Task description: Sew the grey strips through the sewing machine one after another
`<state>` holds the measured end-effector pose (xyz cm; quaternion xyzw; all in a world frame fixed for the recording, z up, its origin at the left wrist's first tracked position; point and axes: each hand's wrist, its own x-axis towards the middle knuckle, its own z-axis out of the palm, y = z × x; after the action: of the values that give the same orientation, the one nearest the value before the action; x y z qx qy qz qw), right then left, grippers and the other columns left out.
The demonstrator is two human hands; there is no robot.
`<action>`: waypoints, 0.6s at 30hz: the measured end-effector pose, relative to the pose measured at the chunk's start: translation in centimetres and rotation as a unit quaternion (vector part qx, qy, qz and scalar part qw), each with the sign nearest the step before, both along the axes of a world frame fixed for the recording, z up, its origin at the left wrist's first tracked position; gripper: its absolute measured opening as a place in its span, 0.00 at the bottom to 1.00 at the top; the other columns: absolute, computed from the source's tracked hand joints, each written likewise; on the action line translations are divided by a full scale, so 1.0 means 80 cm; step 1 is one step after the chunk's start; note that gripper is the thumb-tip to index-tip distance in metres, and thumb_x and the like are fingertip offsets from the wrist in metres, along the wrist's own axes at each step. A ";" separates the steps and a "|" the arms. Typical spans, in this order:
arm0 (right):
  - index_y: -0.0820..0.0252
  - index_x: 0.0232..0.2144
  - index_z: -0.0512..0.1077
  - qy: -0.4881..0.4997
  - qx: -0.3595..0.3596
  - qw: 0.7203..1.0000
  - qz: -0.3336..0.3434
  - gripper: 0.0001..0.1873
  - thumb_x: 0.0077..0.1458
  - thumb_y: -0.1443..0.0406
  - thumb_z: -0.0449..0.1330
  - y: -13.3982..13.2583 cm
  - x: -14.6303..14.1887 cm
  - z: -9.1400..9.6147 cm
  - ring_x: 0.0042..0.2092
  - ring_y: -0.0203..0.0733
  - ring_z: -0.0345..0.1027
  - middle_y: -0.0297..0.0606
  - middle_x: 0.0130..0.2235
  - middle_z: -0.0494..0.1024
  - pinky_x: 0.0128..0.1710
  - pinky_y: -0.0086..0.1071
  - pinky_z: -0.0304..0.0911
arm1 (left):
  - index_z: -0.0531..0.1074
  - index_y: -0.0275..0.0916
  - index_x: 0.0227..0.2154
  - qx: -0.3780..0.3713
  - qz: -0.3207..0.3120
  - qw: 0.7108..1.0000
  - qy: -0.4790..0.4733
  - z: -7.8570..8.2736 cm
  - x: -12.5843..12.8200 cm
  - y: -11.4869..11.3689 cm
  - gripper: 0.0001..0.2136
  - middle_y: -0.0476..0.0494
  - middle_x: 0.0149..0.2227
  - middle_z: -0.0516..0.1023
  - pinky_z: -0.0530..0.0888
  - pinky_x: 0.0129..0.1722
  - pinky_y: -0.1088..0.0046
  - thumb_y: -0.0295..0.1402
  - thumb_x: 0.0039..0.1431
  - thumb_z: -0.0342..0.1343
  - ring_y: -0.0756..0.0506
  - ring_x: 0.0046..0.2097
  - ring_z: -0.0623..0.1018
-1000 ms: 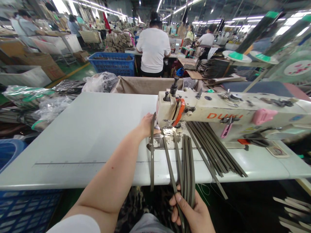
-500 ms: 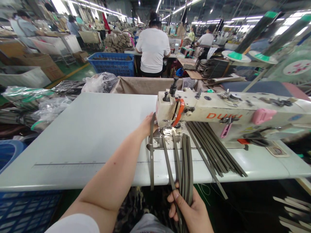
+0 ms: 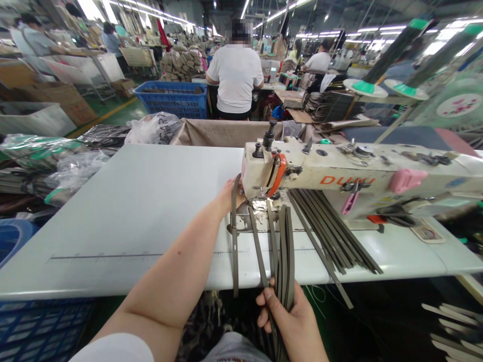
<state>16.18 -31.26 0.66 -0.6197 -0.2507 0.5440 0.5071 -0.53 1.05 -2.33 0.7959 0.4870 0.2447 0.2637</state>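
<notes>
A cream sewing machine [image 3: 332, 176] lies across the white table [image 3: 132, 216]. My left hand [image 3: 230, 193] reaches to the needle area and grips one olive-grey strap [image 3: 235, 241], which loops over the hand and hangs off the table's front edge. My right hand [image 3: 294, 322], below the table edge, is shut around a bundle of the same straps [image 3: 285, 251] whose far ends lie on the metal plate under the machine head. More straps [image 3: 332, 231] lie fanned on the table under the machine arm.
Blue crates stand at the lower left [image 3: 37, 322] and behind the table [image 3: 173, 98]. Plastic bags [image 3: 56, 161] pile at the left. A person in a white shirt [image 3: 236, 75] sits ahead, back turned. Thread cones [image 3: 388, 55] stand at right.
My right hand has risen a little toward the table edge with its bundle, pushing the strap ends slightly farther onto the plate. The left hand has stayed by the needle.
</notes>
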 end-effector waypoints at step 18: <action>0.54 0.41 0.77 -0.005 0.007 1.000 -0.016 0.43 0.46 0.31 0.87 0.010 -0.008 0.002 0.21 0.40 0.78 0.35 0.29 0.89 0.21 0.29 0.69 | 0.86 0.40 0.58 -0.029 0.090 0.995 -0.007 0.027 0.016 -0.025 0.19 0.35 0.65 0.90 0.75 0.80 0.48 0.26 0.67 0.59 0.28 0.71 0.84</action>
<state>15.51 -30.48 0.79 -0.6230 -0.2471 0.5310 0.5185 0.77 -0.93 -0.18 0.7387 0.5621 0.2587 0.2672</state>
